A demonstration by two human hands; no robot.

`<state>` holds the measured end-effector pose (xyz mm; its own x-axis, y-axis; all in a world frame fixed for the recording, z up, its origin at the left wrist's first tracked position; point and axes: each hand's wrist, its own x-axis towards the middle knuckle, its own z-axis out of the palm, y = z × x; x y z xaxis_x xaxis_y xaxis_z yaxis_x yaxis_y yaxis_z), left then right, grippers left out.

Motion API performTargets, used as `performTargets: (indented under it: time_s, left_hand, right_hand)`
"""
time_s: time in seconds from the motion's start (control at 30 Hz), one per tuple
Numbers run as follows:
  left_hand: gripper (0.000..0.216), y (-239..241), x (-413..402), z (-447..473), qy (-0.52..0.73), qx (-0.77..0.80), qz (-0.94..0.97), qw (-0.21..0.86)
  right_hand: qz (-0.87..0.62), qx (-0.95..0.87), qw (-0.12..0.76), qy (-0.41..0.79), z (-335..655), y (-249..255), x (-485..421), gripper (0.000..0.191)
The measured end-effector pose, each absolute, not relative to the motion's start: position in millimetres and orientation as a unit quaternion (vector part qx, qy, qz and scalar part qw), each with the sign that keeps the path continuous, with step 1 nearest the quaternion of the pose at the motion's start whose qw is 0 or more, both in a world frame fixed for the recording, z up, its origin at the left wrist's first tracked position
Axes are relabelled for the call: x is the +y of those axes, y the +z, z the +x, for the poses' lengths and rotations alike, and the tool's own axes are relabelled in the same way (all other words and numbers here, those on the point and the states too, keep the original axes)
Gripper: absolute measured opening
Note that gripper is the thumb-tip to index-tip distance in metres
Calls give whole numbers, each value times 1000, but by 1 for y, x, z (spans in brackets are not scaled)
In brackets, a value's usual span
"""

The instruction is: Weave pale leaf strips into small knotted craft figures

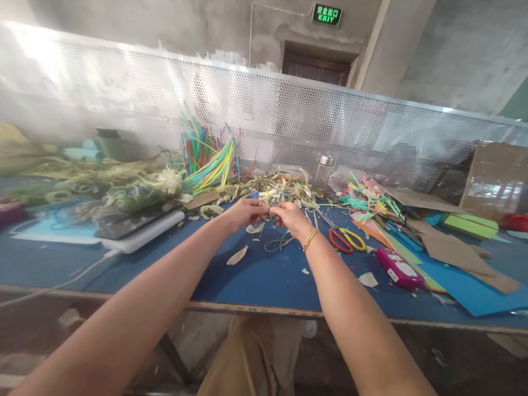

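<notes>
My left hand (245, 212) and my right hand (290, 217) meet over the middle of the blue table (261, 279), fingers pinched together on a small pale straw-like piece (270, 211) between them. A gold bracelet (309, 239) circles my right wrist. Just beyond my hands lies a heap of dried husk strips (285, 190). A loop of green cord (280, 243) rests on the table under my right hand. What exactly the fingers hold is too small to name.
Coloured plastic strips (207, 155) fan up at the back. Red-and-yellow scissors (347, 239) and a pink box (398, 269) lie right of my hands. A tablet on a white pad (137, 225) sits left. Cardboard and coloured paper (461, 251) cover the right. A perforated metal screen (293, 112) backs the table.
</notes>
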<state>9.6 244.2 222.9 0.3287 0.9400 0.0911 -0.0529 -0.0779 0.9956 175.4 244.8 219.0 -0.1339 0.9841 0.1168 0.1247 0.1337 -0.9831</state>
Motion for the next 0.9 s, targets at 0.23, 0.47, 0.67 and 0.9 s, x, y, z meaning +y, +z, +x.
performTargets:
  time_s: [0.23, 0.47, 0.67, 0.9]
  left_hand:
    - [20, 224, 247, 8, 454, 348, 556, 603]
    - [22, 221, 248, 9, 443, 352, 594, 572]
    - [21, 222, 248, 8, 445, 362, 595, 563]
    - [21, 223, 246, 7, 438, 366, 599, 562]
  right_hand:
    - [-446, -574, 458, 511, 176, 219, 246, 13]
    - [-438, -589, 453, 506, 175, 218, 244, 13]
    - [-453, -618, 448, 461, 175, 218, 245, 11]
    - [-462, -649, 434, 421, 174, 218, 244, 13]
